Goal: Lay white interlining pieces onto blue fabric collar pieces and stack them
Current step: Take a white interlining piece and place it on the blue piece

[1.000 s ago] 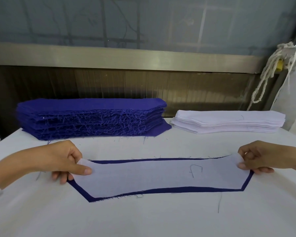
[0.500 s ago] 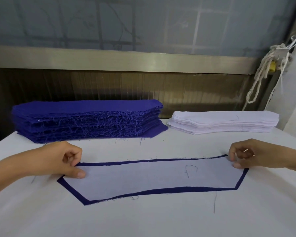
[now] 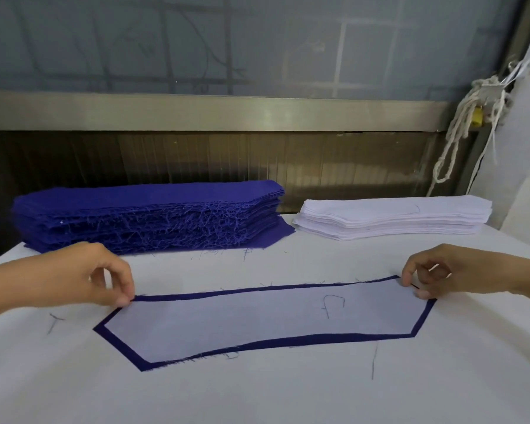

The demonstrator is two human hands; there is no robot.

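A white interlining piece (image 3: 257, 322) with a pen mark lies flat on a blue collar piece (image 3: 303, 340), whose edge shows as a narrow border all round. My left hand (image 3: 74, 275) has its fingers curled, thumb and forefinger pinching the upper left corner of the pair. At the upper right corner, the curled fingertips of my right hand (image 3: 450, 270) pinch the interlining. Behind them stand a tall stack of blue collar pieces (image 3: 147, 215) at the left and a lower stack of white interlining (image 3: 395, 217) at the right.
Everything rests on a white table (image 3: 257, 393) dotted with loose threads. A metal rail and a dark wall panel close off the back. A knotted white rope (image 3: 459, 133) hangs at the far right beside a white post.
The interlining, held up by both ends a second ago, now lies flat on the blue piece. Both hands have lowered to its upper corners.
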